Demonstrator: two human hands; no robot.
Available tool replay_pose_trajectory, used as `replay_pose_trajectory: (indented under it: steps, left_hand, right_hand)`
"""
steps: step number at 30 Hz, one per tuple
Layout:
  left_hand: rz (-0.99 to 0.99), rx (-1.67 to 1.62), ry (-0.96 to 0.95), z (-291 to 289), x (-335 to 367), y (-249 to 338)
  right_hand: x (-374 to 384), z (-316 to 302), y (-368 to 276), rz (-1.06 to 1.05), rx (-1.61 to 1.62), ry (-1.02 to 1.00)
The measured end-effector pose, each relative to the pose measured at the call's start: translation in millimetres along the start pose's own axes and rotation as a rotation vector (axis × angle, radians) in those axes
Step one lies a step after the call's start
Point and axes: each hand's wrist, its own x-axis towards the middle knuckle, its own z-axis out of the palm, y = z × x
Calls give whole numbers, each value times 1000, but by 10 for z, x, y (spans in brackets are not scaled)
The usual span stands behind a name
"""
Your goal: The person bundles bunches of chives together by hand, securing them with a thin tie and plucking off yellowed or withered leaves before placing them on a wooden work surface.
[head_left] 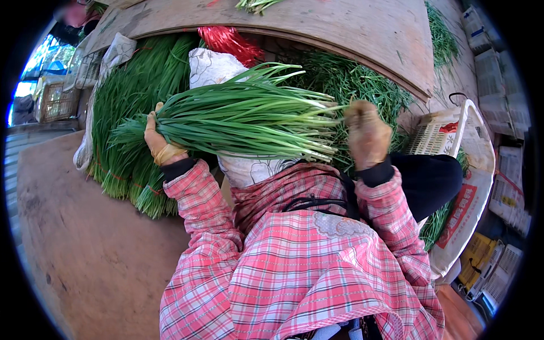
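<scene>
My left hand [157,143] is wrapped around the leafy end of a bunch of green chives [249,119], fingers curled shut on the stalks. The bunch lies across my lap, long axis left to right, pale cut ends pointing toward my right hand [367,133]. That hand stands just at the cut ends, back toward the camera; I cannot tell whether its fingers are spread or curled, nor whether it touches the stalk tips. Both hands appear gloved and soiled.

So the left hand carries the bunch; the right is at the root end, level with it.

Beneath the bunch: a pale patterned cloth [212,68] over my knees. Beyond it, more chives heaped on the ground [357,85], and tied bundles stacked at my left [127,113]. A wooden board [340,28] runs ahead, another brown board [85,238] lies lower left. A white plastic basket [439,133] sits close at my right. Room is tight on the right, freer to the left.
</scene>
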Motion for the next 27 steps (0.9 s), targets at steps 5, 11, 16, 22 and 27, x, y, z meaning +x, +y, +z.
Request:
replay_pose_trajectory:
  steps: [5, 11, 16, 22, 27]
  left_hand:
    - [-18, 37, 2, -20, -49, 1]
    - [-35, 49, -17, -122, 55, 15]
    - [0, 112, 27, -84, 78, 3]
    - [86, 70, 72, 85, -41, -102]
    - [75, 91, 84, 16, -32, -119]
  right_hand:
    - [-263, -773, 808, 121, -740, -319]
    - [-94, -683, 281, 36, 35, -352]
    - [47, -108, -665, -332, -289, -561]
    - [30, -294, -189, -270, -342, -418]
    - [-90, -697, 28, 368, 112, -438]
